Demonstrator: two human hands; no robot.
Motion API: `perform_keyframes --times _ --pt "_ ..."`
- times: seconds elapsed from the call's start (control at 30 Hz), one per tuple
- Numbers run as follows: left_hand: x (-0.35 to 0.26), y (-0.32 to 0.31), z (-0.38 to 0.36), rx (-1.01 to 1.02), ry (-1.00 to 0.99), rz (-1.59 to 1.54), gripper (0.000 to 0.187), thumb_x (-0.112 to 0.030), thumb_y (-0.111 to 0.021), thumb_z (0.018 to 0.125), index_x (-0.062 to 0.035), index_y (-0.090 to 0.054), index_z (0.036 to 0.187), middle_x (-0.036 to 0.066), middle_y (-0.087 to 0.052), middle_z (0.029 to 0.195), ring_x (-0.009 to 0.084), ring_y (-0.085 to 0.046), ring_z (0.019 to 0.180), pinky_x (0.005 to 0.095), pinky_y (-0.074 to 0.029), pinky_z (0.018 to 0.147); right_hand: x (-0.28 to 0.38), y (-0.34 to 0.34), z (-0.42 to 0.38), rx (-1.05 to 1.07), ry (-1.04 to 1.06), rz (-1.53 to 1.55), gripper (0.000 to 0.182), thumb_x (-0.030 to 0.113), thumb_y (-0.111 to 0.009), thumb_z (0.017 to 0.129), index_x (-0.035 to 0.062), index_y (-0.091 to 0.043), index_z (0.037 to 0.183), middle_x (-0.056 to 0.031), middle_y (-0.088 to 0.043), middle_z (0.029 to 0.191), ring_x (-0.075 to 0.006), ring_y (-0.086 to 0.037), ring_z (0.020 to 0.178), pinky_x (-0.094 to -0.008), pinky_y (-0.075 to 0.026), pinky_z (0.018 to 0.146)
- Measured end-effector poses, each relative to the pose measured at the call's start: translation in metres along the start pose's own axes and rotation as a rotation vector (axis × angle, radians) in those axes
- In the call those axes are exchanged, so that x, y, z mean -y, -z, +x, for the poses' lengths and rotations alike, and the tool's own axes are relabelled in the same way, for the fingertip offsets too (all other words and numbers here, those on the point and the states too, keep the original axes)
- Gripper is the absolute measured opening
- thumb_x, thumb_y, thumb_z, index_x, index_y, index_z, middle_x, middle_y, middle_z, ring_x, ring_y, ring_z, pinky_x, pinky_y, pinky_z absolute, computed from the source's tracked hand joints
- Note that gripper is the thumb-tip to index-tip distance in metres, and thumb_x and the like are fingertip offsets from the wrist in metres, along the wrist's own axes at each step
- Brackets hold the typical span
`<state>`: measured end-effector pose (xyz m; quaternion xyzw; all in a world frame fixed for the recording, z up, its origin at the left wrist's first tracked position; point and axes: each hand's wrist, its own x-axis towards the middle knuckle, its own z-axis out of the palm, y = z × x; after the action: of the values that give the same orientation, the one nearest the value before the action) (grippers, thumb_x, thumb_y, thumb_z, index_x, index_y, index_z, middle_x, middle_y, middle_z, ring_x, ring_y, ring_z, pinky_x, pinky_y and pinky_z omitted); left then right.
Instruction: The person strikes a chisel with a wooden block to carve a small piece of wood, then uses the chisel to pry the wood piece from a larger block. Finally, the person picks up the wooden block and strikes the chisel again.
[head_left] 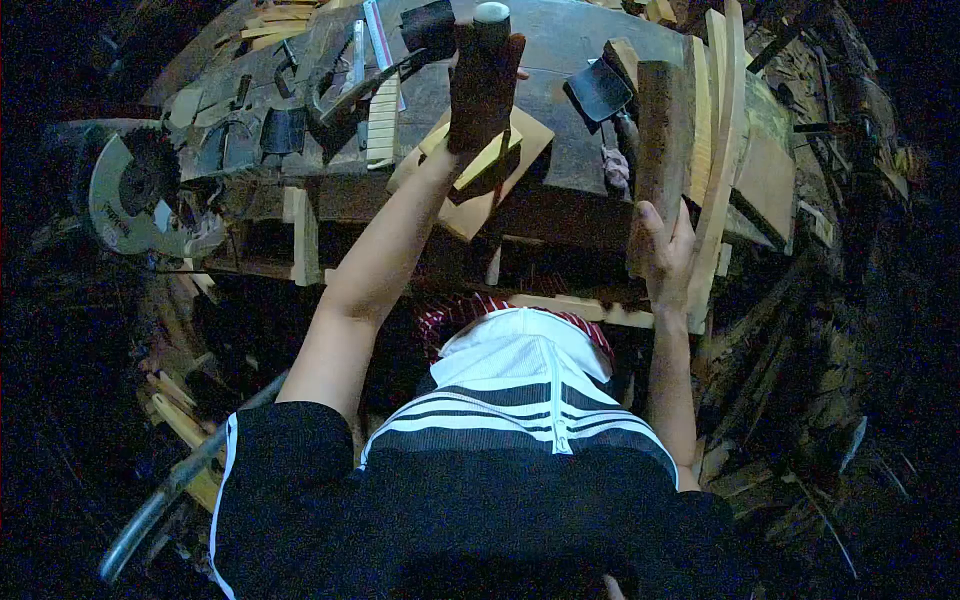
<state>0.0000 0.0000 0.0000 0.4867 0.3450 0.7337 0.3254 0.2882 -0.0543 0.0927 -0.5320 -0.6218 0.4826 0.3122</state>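
Note:
My left hand (485, 85) reaches forward over the dark workbench (560, 40). It is closed around a dark upright tool with a pale rounded top (491, 12). Under that hand lie flat pale wooden pieces (520, 135) at the bench's front edge. My right hand (665, 250) grips the lower end of a dark upright wooden block (660, 130) at the bench's right side. Beside that block stand several pale curved wooden slats (718, 150). What the left hand's tool is cannot be told.
A dark-bladed tool (598, 90) lies left of the block. A pale slat (382, 120), a ruler (378, 30) and metal tools crowd the bench's left part. A round saw blade (118, 195) sits far left. A metal pipe (170, 490) runs lower left. Wood scraps (800, 400) litter the right.

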Motion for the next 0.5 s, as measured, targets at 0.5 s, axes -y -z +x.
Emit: perform_keyframes --times 0.5 --pt "-0.012 -0.012 0.005 -0.382 0.123 -0.026 0.024 -0.027 -0.063 0.090 -0.0080 -0.049 0.083 -0.004 -0.047 0.060 0.0067 -0.046 0.045 0.0235 -0.041 0.043 -0.006 0.002 0.003 0.029 -0.048 0.052 0.045 0.040 -0.063 0.086 0.0011 -0.053 0.108 -0.0045 -0.058 0.084 -0.0125 -0.053 0.072 -0.0268 -0.044 0.066"
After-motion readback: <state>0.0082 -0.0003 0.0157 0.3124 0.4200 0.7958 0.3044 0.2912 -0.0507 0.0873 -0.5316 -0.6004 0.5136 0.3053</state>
